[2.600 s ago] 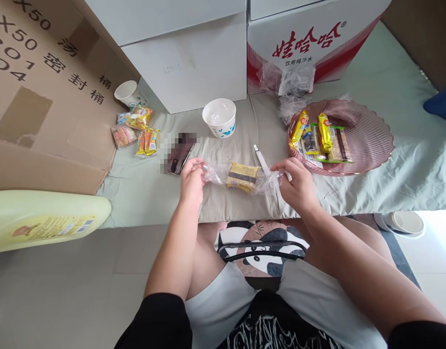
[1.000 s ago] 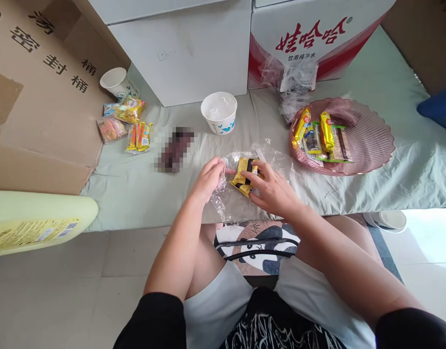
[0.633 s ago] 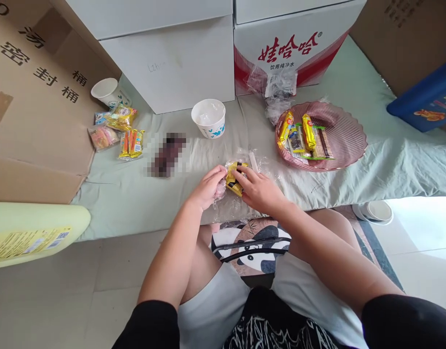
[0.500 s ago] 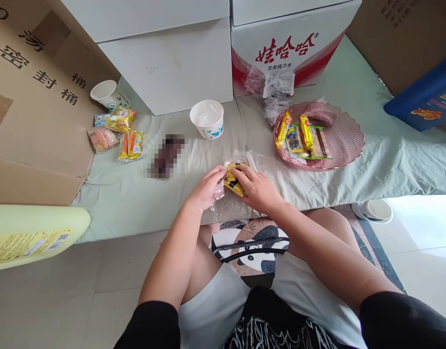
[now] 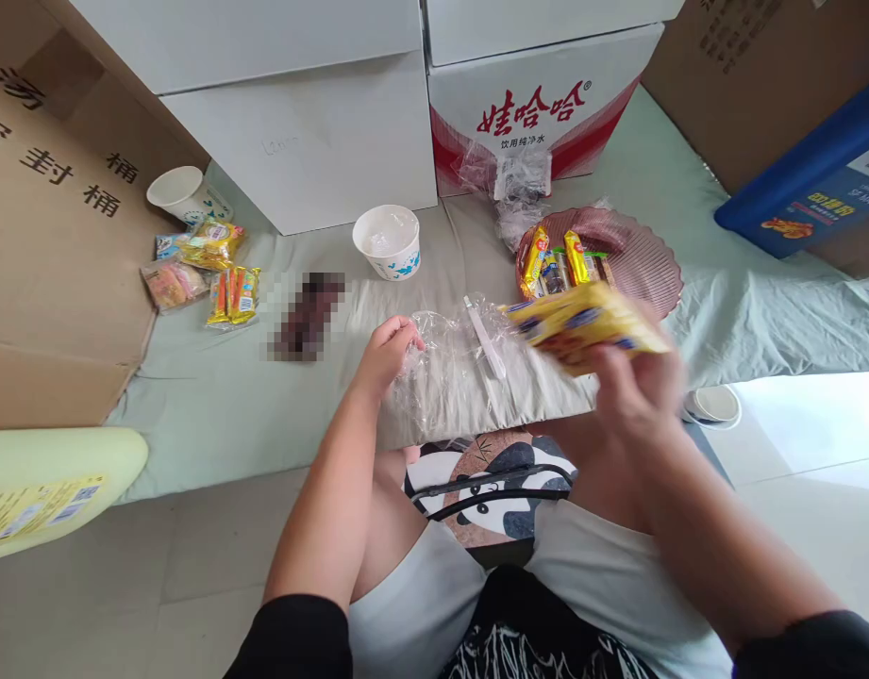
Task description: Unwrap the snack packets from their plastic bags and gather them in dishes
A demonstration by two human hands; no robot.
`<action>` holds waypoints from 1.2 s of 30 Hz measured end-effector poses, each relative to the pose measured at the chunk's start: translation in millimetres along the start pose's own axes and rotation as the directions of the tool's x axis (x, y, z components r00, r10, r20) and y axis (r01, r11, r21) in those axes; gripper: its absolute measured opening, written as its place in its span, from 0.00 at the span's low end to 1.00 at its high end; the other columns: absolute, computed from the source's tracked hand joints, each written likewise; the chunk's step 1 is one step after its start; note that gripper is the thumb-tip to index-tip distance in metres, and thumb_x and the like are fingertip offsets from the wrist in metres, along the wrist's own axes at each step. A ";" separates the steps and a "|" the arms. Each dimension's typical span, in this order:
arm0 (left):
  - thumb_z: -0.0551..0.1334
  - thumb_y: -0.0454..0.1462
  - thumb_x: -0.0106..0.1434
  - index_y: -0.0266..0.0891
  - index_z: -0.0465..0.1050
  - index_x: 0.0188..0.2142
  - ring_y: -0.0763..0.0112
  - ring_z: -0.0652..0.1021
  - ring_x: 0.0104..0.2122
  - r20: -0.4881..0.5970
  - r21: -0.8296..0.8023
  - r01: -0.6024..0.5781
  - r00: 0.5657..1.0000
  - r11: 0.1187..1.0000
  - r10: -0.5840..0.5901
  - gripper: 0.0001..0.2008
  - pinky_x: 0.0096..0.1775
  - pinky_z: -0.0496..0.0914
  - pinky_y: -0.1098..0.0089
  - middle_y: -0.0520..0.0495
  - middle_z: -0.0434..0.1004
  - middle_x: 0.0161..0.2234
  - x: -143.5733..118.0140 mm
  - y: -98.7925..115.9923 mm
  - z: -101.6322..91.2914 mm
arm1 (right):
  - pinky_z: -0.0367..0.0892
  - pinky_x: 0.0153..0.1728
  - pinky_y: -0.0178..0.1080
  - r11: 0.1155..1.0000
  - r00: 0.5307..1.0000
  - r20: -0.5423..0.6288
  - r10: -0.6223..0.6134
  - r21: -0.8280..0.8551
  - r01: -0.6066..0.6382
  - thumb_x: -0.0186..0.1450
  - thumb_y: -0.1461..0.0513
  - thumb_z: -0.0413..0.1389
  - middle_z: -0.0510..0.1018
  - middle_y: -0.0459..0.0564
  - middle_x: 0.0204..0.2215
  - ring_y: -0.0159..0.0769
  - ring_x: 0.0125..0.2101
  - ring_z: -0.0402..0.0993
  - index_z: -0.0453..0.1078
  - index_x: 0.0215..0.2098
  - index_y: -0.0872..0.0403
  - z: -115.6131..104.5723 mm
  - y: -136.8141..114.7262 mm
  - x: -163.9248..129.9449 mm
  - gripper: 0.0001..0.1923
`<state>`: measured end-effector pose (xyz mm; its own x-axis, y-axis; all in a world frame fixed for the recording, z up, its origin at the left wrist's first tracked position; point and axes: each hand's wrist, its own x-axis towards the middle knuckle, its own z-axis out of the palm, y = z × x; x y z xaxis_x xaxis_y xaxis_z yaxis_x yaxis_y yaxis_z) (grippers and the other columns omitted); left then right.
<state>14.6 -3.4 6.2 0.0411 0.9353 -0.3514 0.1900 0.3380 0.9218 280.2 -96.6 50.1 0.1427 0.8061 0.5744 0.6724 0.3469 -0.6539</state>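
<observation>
Already the yellow snack packet (image 5: 582, 325) is lifted out, gripped in the right hand (image 5: 636, 391) at centre right; the emptied clear plastic bag (image 5: 452, 354) is pinched by the left hand (image 5: 384, 349) mid-frame; the pink plate (image 5: 653, 273) is not yet reached

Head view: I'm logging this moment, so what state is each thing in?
Yellow snack pack: lifted in the right hand, blurred.
Clear plastic bag: flat on the cloth, pinched by the left hand.
Pink plate: holds wrapped snacks.
White paper bowl: upright.
</observation>
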 end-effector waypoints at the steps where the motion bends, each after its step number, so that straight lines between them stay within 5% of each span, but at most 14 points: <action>1: 0.64 0.41 0.55 0.41 0.66 0.27 0.78 0.58 0.18 0.023 -0.018 -0.012 1.000 1.000 0.012 0.08 0.19 0.48 0.73 0.53 0.72 0.26 0.6 1.9 1.7 | 0.73 0.48 0.55 1.000 0.995 -0.096 0.017 -0.021 -0.019 0.72 0.51 0.49 0.80 0.57 0.48 0.52 0.47 0.79 0.71 0.56 0.48 -15.6 2.0 8.7 0.19; 6: 0.67 0.44 0.55 0.41 0.68 0.29 0.79 0.59 0.18 0.188 -0.156 -0.078 0.976 0.985 0.107 0.11 0.21 0.50 0.73 0.53 0.72 0.24 -0.5 8.0 3.6 | 0.70 0.45 0.49 0.904 0.979 0.113 0.169 -0.412 -0.109 0.62 0.55 0.64 0.80 0.60 0.46 0.49 0.45 0.77 0.75 0.52 0.50 -55.0 28.7 69.2 0.21; 10: 0.68 0.46 0.55 0.41 0.69 0.29 0.78 0.61 0.19 0.246 -0.180 -0.117 0.956 0.977 0.160 0.13 0.21 0.51 0.73 0.52 0.73 0.25 -3.9 6.9 -0.9 | 0.68 0.37 0.46 0.808 0.791 0.437 0.429 -0.578 -0.119 0.56 0.50 0.70 0.83 0.56 0.41 0.45 0.36 0.78 0.75 0.55 0.49 -45.9 45.0 95.4 0.31; 12: 0.67 0.46 0.55 0.41 0.69 0.29 0.78 0.62 0.19 0.252 -0.197 -0.125 0.952 0.972 0.173 0.13 0.21 0.50 0.73 0.52 0.73 0.25 -5.9 5.8 -3.2 | 0.68 0.36 0.47 0.805 0.772 0.471 0.426 -0.587 -0.087 0.60 0.47 0.66 0.83 0.55 0.37 0.48 0.35 0.78 0.78 0.50 0.50 -39.3 41.5 93.2 0.25; 16: 0.65 0.46 0.59 0.42 0.68 0.31 0.79 0.59 0.18 0.204 -0.198 -0.189 0.952 0.962 0.229 0.12 0.21 0.50 0.72 0.52 0.73 0.26 -8.7 1.7 -4.7 | 0.74 0.41 0.48 0.949 0.872 0.377 0.313 -0.165 -0.269 0.70 0.47 0.52 0.83 0.55 0.39 0.46 0.41 0.81 0.77 0.49 0.52 -14.4 15.2 65.7 0.22; 19: 0.62 0.46 0.64 0.42 0.69 0.34 0.77 0.61 0.20 0.167 -0.100 -0.290 0.938 0.952 0.303 0.10 0.23 0.55 0.72 0.53 0.75 0.27 -9.1 -4.2 -0.4 | 0.78 0.42 0.46 0.841 0.800 0.493 0.341 0.221 -0.494 0.68 0.43 0.55 0.82 0.57 0.50 0.45 0.46 0.82 0.71 0.58 0.50 27.5 -3.1 41.5 0.28; 21: 0.61 0.47 0.65 0.42 0.69 0.34 0.76 0.64 0.22 0.185 0.003 -0.348 0.922 0.938 0.341 0.11 0.26 0.59 0.72 0.52 0.76 0.29 -9.9 -8.7 4.7 | 0.78 0.42 0.46 0.778 0.758 0.524 0.388 0.254 -0.574 0.62 0.44 0.62 0.81 0.62 0.54 0.45 0.46 0.82 0.69 0.60 0.52 60.0 -8.2 31.8 0.34; 23: 0.61 0.48 0.66 0.43 0.69 0.35 0.76 0.65 0.22 0.199 0.062 -0.382 0.910 0.922 0.363 0.12 0.26 0.60 0.71 0.51 0.78 0.31 -11.7 -12.6 8.9 | 0.78 0.38 0.44 0.753 0.726 0.531 0.437 0.226 -0.618 0.61 0.49 0.63 0.84 0.60 0.45 0.44 0.40 0.84 0.71 0.55 0.55 86.1 -7.8 27.8 0.29; 26: 0.60 0.50 0.66 0.44 0.67 0.36 0.77 0.64 0.19 0.063 -0.020 -0.363 0.930 0.932 0.363 0.13 0.23 0.59 0.70 0.50 0.80 0.34 -14.3 -14.7 5.1 | 0.75 0.29 0.38 0.759 0.774 0.412 0.481 0.247 -0.603 0.63 0.53 0.59 0.82 0.50 0.29 0.35 0.26 0.80 0.72 0.40 0.54 102.3 -1.8 26.1 0.13; 28: 0.59 0.51 0.63 0.44 0.65 0.34 0.75 0.68 0.20 -0.150 -0.119 -0.363 0.927 0.924 0.345 0.13 0.24 0.62 0.70 0.49 0.79 0.34 -14.3 -12.9 -7.7 | 0.71 0.24 0.35 0.770 0.819 0.300 0.488 0.294 -0.566 0.64 0.54 0.56 0.81 0.47 0.28 0.30 0.21 0.76 0.70 0.35 0.53 100.8 2.0 25.0 0.10; 31: 0.55 0.56 0.59 0.44 0.61 0.29 0.64 0.80 0.35 -0.376 -0.253 -0.404 0.878 0.879 0.295 0.19 0.36 0.74 0.64 0.44 0.80 0.37 -12.3 -7.5 -36.5 | 0.65 0.19 0.33 0.780 0.846 0.256 0.468 0.330 -0.531 0.64 0.54 0.55 0.81 0.45 0.29 0.27 0.16 0.71 0.68 0.34 0.51 93.7 4.0 23.0 0.09; 33: 0.51 0.62 0.59 0.44 0.64 0.29 0.57 0.81 0.46 -0.307 -0.355 -0.350 0.919 0.867 0.246 0.25 0.42 0.77 0.59 0.40 0.81 0.45 -12.1 -4.0 -51.7 | 0.64 0.18 0.33 0.797 0.858 0.285 0.427 0.330 -0.506 0.65 0.54 0.54 0.81 0.45 0.29 0.27 0.15 0.70 0.68 0.34 0.51 90.8 3.4 22.0 0.09; 36: 0.58 0.69 0.52 0.42 0.76 0.40 0.45 0.79 0.55 0.077 -0.385 -0.114 0.985 0.916 0.155 0.36 0.45 0.79 0.53 0.34 0.79 0.56 -15.4 -1.6 -54.7 | 0.65 0.19 0.33 0.825 0.861 0.336 0.381 0.297 -0.481 0.65 0.55 0.54 0.81 0.45 0.28 0.28 0.16 0.72 0.69 0.35 0.51 89.9 2.0 20.9 0.08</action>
<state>-40.0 -12.6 19.1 0.1454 0.9654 -0.2163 -0.2088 0.2436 0.9471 219.2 -35.9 16.5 0.1352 0.9876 0.0800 0.2702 0.0409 -0.9619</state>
